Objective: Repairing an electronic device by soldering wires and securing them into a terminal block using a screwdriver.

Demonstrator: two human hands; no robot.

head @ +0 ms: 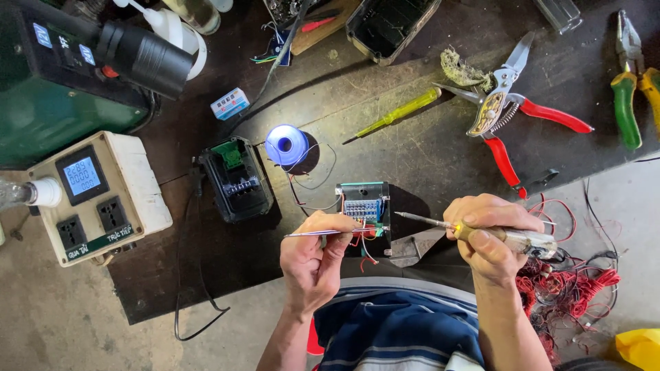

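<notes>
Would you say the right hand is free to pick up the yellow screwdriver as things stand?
Probably not: the right hand is gripping a soldering iron, though nothing lies between it and the yellow screwdriver.

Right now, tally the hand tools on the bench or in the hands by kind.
Soldering iron, in right hand: 1
Tweezers, in left hand: 1
Yellow screwdriver: 1
Red-handled pruning shears: 1
Green-and-yellow pliers: 1
Total: 5
</notes>
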